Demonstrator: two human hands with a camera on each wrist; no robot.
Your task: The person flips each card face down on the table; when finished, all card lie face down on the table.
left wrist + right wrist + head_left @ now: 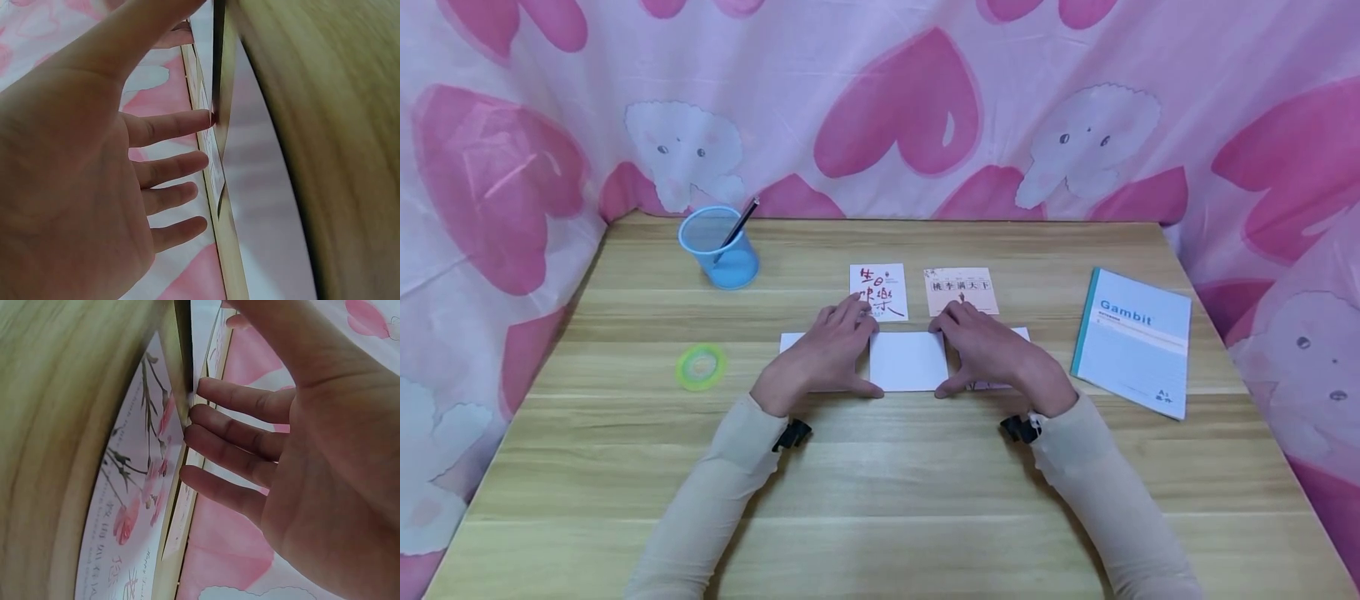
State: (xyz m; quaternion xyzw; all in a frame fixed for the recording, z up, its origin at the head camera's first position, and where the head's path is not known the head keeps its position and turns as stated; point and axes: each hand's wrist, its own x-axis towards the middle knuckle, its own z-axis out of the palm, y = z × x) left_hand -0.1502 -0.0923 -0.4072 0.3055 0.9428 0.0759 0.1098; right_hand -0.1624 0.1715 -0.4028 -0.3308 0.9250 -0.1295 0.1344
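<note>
Between my hands is a blank white card, its two side edges framed by thumbs and fingers. My left hand pinches its left end, thumb at the near corner and index finger at the far one. Mirroring that, my right hand pinches the right end; its other fingers extend past the edge. In the left wrist view the white card shows edge-on, slightly above the table. Under the left hand lies another white card, partly hidden. A card with pink flowers lies below the right hand.
Behind the hands lie a card with red characters and a pale pink card. A blue mesh pen cup holding a pen stands back left, with a green tape roll nearer. At right lies a notebook.
</note>
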